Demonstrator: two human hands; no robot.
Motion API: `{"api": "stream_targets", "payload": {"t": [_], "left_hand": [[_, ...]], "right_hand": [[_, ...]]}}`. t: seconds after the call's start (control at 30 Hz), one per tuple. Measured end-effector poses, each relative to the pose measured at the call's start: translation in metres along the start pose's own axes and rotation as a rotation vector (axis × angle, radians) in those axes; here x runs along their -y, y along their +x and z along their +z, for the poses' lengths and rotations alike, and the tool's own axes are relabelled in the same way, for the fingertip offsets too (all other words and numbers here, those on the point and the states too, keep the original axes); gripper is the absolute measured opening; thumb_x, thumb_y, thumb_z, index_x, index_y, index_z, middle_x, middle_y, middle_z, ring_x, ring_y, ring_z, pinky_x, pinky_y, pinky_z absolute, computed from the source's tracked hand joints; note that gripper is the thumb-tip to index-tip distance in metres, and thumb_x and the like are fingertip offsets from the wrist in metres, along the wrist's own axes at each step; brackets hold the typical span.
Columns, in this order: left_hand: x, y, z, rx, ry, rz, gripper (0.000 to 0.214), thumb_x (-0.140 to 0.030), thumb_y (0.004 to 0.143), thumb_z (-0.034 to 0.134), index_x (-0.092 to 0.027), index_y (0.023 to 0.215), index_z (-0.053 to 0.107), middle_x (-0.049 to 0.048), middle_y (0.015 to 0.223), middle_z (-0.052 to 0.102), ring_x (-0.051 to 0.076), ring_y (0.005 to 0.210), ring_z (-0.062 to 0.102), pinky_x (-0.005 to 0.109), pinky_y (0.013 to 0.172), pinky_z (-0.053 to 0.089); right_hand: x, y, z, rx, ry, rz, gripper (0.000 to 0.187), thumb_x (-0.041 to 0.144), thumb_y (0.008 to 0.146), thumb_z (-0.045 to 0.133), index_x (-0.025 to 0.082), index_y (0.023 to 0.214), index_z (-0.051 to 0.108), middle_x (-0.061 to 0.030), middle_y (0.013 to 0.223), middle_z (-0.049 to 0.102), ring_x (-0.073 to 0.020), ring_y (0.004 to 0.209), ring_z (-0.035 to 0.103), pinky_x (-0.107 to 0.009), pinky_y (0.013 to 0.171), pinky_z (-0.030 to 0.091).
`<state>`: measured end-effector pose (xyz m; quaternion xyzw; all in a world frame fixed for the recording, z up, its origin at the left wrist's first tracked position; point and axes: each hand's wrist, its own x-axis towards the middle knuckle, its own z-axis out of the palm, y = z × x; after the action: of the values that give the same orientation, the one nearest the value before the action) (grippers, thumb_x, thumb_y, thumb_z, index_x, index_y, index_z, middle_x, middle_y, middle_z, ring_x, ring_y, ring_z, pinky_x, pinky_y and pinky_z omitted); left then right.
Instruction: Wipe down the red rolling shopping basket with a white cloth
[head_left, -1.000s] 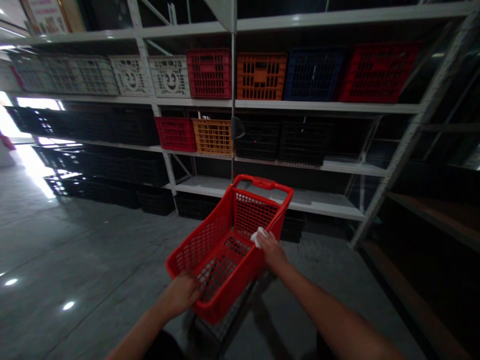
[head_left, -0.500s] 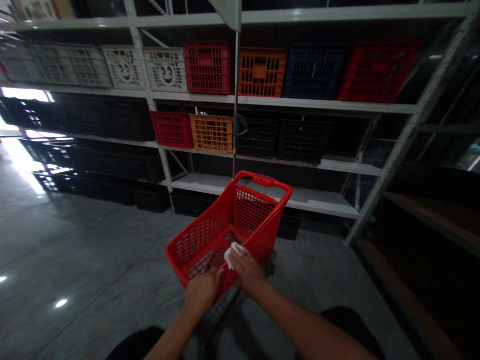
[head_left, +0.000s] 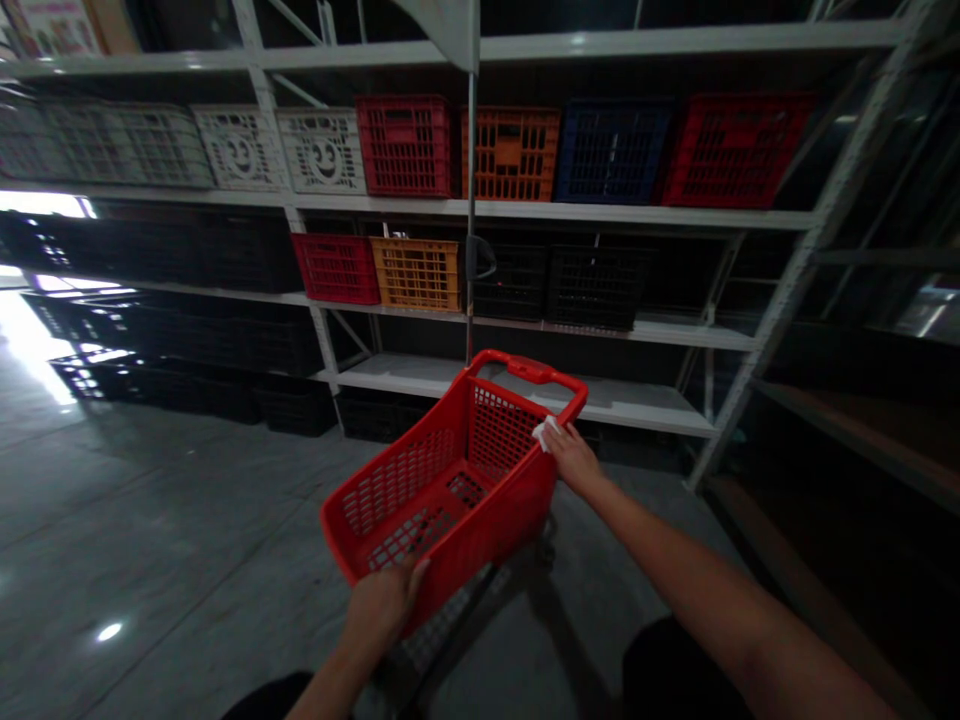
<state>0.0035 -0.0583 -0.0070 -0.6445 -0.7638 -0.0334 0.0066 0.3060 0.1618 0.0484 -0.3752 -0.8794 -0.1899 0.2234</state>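
Cart (head_left: 495, 530) rim is grasped by the left hand (head_left: 379, 605), likely for steadiness; the right hand (head_left: 574, 458) holds a wipe (head_left: 547, 433) against it.

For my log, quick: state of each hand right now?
Left hand: closed on the red cart.
Right hand: holding a white cloth against the red cart.

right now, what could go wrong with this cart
The cart shows a wheel underneath, so it might roll if the left hand or right hand pushes it. Its handle end faces the shelf, so a push that way could bump it. The white cloth is bunched in the right hand, so it might slip loose.
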Motion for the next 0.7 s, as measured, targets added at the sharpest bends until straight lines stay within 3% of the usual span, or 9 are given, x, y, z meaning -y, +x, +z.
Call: {"api": "stream_targets", "payload": {"t": [0.17, 0.27, 0.37, 0.53, 0.6, 0.7], "left_hand": [[0.01, 0.002, -0.006, 0.03, 0.012, 0.006, 0.058, -0.046, 0.089, 0.01, -0.017, 0.097, 0.059, 0.0109, 0.077, 0.07, 0.024, 0.077, 0.066, 0.032, 0.065, 0.047], [0.015, 0.005, -0.01, 0.039, -0.008, 0.029, 0.058, -0.045, 0.089, 0.009, -0.018, 0.096, 0.06, 0.0107, 0.081, 0.07, 0.023, 0.08, 0.065, 0.032, 0.069, 0.046], [0.022, 0.008, -0.01, 0.054, -0.027, 0.047, 0.057, -0.045, 0.089, 0.01, -0.018, 0.097, 0.059, 0.0102, 0.082, 0.07, 0.022, 0.081, 0.065, 0.031, 0.071, 0.046], [0.035, 0.013, -0.004, 0.077, -0.016, 0.076, 0.053, -0.045, 0.089, 0.012, -0.02, 0.093, 0.059, 0.0081, 0.079, 0.069, 0.02, 0.078, 0.065, 0.03, 0.071, 0.045], [0.041, 0.015, -0.003, 0.076, -0.042, 0.102, 0.052, -0.045, 0.089, 0.013, -0.021, 0.094, 0.059, 0.0071, 0.08, 0.069, 0.019, 0.079, 0.065, 0.029, 0.073, 0.045], [0.051, 0.017, -0.003, 0.068, -0.103, 0.119, 0.051, -0.044, 0.088, 0.015, -0.022, 0.096, 0.059, 0.006, 0.083, 0.069, 0.018, 0.082, 0.064, 0.028, 0.077, 0.045]], "right_hand": [[-0.062, 0.018, -0.025, -0.056, 0.013, 0.304, 0.048, 0.004, 0.081, 0.032, 0.011, 0.124, 0.05, -0.0133, 0.132, 0.046, -0.0225, 0.126, 0.036, -0.044, 0.106, 0.022], [-0.074, 0.018, -0.028, -0.098, 0.003, 0.384, 0.049, 0.003, 0.081, 0.028, 0.007, 0.126, 0.047, -0.0161, 0.133, 0.044, -0.0247, 0.128, 0.033, -0.048, 0.103, 0.025], [-0.052, 0.005, -0.019, -0.116, 0.021, 0.32, 0.048, 0.005, 0.083, 0.03, 0.007, 0.128, 0.045, -0.0134, 0.135, 0.042, -0.0214, 0.132, 0.025, -0.043, 0.106, 0.025], [-0.005, -0.026, -0.008, -0.117, 0.132, -0.052, 0.049, 0.006, 0.085, 0.033, 0.013, 0.133, 0.039, -0.0065, 0.137, 0.041, -0.0172, 0.133, 0.021, -0.04, 0.108, 0.025], [-0.012, -0.031, -0.015, -0.101, 0.139, -0.12, 0.05, 0.004, 0.084, 0.034, 0.016, 0.133, 0.039, -0.0054, 0.137, 0.041, -0.0173, 0.133, 0.023, -0.041, 0.108, 0.024], [-0.047, -0.027, -0.031, -0.088, 0.096, 0.006, 0.053, 0.001, 0.079, 0.034, 0.014, 0.13, 0.044, -0.0084, 0.136, 0.041, -0.0191, 0.13, 0.031, -0.042, 0.107, 0.025]]}}
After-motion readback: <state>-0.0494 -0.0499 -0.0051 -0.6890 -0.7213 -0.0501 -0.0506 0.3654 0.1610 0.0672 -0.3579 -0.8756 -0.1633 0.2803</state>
